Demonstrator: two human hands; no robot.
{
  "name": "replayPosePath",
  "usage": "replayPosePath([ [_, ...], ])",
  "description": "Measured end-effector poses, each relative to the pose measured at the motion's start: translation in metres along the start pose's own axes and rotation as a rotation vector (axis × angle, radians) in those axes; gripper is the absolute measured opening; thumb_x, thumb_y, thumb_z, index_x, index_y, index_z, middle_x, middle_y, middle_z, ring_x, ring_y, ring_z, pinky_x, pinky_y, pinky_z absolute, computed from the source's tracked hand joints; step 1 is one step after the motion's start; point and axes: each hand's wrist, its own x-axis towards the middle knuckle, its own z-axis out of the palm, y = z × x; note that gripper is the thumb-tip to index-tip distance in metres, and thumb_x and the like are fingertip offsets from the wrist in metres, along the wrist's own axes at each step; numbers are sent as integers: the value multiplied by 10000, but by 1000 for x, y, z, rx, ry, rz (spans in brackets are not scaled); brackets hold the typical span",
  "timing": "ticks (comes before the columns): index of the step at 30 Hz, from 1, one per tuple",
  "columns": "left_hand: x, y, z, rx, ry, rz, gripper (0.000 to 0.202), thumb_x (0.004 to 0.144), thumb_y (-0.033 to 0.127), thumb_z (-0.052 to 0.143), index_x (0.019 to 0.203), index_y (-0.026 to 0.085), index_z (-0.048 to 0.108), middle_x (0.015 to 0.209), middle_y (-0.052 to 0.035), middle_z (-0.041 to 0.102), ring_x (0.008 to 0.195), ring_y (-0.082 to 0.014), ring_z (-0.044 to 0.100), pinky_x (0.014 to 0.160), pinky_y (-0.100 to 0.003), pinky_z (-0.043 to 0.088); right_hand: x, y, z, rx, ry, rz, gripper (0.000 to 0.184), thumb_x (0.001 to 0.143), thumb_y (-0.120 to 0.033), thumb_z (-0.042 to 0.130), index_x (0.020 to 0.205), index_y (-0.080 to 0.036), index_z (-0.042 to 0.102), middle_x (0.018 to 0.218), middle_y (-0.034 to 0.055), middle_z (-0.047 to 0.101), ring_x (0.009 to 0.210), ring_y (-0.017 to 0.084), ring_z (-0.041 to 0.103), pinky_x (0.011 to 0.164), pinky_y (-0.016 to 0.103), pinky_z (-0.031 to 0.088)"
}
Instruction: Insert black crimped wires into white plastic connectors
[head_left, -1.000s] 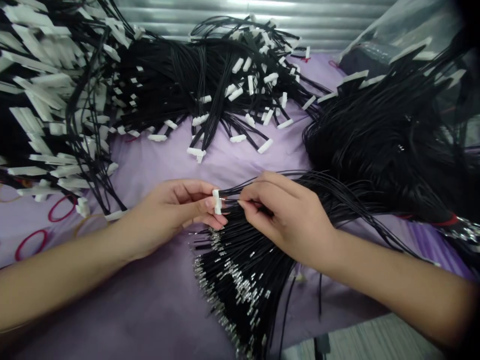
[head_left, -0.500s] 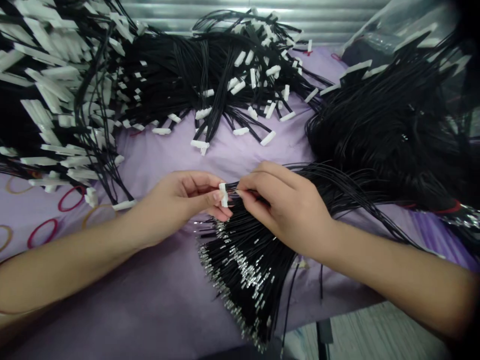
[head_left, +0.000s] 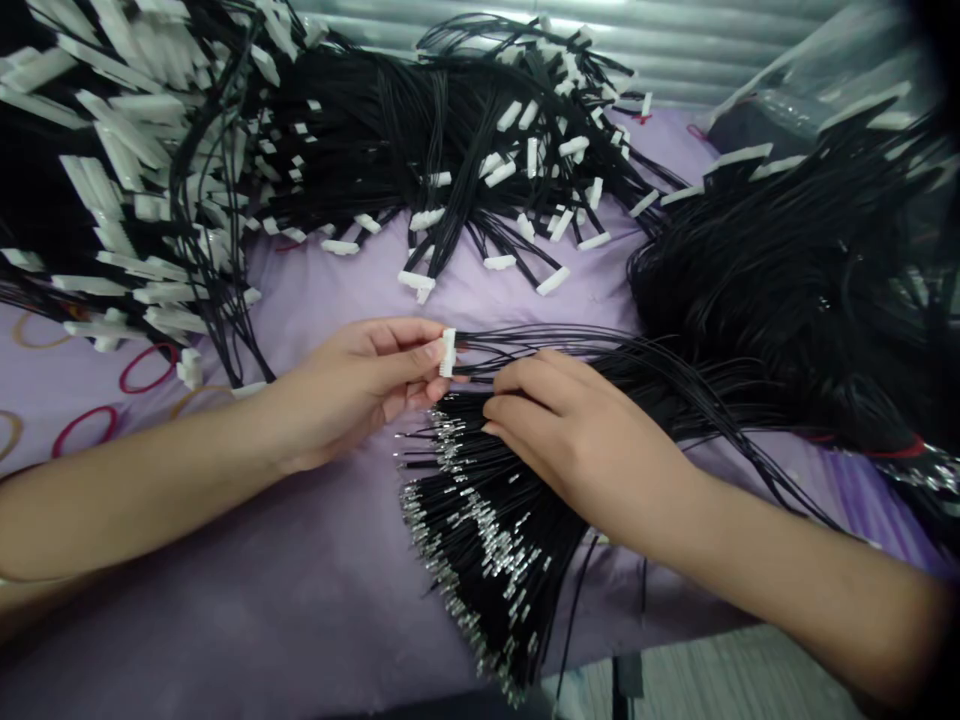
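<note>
Near the middle of the frame the left hand [head_left: 352, 385] pinches a small white connector [head_left: 448, 352] between thumb and forefinger, its fingers clamped on the housing, with several black wires already seated in it and trailing off to the right. Just below and right of it, the right hand [head_left: 577, 440] rests on a fanned bundle of loose wires [head_left: 487, 520] whose bare metal terminals point toward the lower centre of the frame; its fingers are curled down together into the bundle, and whether they have closed on a single wire cannot be told from this view. Everything lies on a counter covered with purple cloth [head_left: 300, 600]. Judging from how things lie, the work is well along but far from over: a large heap of finished harnesses [head_left: 465, 140], each capped with a white connector, fills the upper centre of the frame, and more of them [head_left: 112, 200] crowd the upper left. Against that, the loose bundle under the right hand is thick, and a dense mass of black wire [head_left: 780, 290] sits at the right of the frame, so plenty looks left to fit. The connector in hand seems only partly filled. A few red and tan rubber bands [head_left: 146, 368] lie on the cloth at the left edge, and a clear plastic bag [head_left: 817, 75] shows at the upper right.
</note>
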Motion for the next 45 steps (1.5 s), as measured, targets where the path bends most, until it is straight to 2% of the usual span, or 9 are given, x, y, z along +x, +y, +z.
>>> replayPosePath([
  [2, 0, 0, 0, -3, -15, 9, 137, 745, 175, 644, 874, 132, 633, 765, 0, 627, 625, -24, 562, 563, -100, 444, 1, 4, 2, 97, 35, 8, 144, 857, -158, 511, 822, -126, 647, 902, 75, 626, 825, 185, 534, 751, 341, 459],
  [5, 1, 0, -1, -8, -52, 15, 120, 751, 179, 638, 861, 133, 625, 737, 8, 613, 605, -22, 556, 560, -104, 450, 3, 8, -1, 281, 169, 52, 178, 889, -186, 481, 874, -129, 650, 903, 47, 659, 834, 132, 571, 804, 279, 462],
  [9, 0, 0, -1, 20, -107, 15, 115, 759, 191, 632, 861, 142, 618, 692, 17, 599, 595, -30, 554, 549, -111, 451, 4, 10, -5, 415, 195, 154, 146, 876, -188, 509, 864, -170, 654, 828, -4, 666, 765, 85, 590, 729, 209, 466],
  [15, -1, -1, -3, 105, -204, 28, 109, 771, 226, 626, 843, 144, 630, 650, 17, 616, 579, -27, 551, 554, -104, 451, 7, 11, -6, 394, 247, 238, 92, 788, -121, 583, 765, -152, 666, 636, -23, 562, 590, 58, 505, 562, 181, 398],
  [20, -2, -2, -4, 177, -214, 27, 112, 784, 240, 612, 830, 141, 638, 655, 8, 635, 585, -32, 566, 562, -105, 458, 8, 11, -3, 369, 271, 229, 110, 770, -93, 568, 735, -152, 654, 614, -27, 523, 580, 58, 477, 538, 184, 367],
  [26, -3, 0, -3, 199, -199, 17, 109, 774, 234, 624, 829, 142, 643, 663, 8, 653, 599, -39, 588, 565, -107, 466, 6, 12, 1, 351, 275, 199, 107, 763, -80, 571, 724, -145, 647, 607, -29, 506, 575, 56, 465, 536, 182, 359],
  [35, -3, -2, -5, 163, -221, -10, 151, 762, 254, 640, 826, 119, 618, 648, 3, 651, 563, -36, 588, 563, -120, 461, 0, 17, 4, 145, 265, 31, 210, 887, -193, 467, 770, -153, 636, 720, 34, 587, 666, 110, 529, 607, 239, 421],
  [39, -2, -3, -5, 134, -261, -24, 189, 757, 281, 645, 824, 111, 602, 660, -6, 650, 571, -47, 604, 583, -145, 480, 0, 18, 4, 141, 248, -25, 186, 876, -159, 478, 784, -135, 638, 678, 32, 560, 614, 106, 501, 553, 237, 402],
  [45, -3, -2, -5, 161, -272, -11, 161, 795, 269, 599, 807, 109, 599, 652, 5, 633, 567, -27, 597, 585, -127, 478, 1, 19, 1, 126, 210, -123, 158, 867, -134, 482, 848, -123, 638, 653, 23, 531, 585, 102, 480, 507, 227, 387],
])
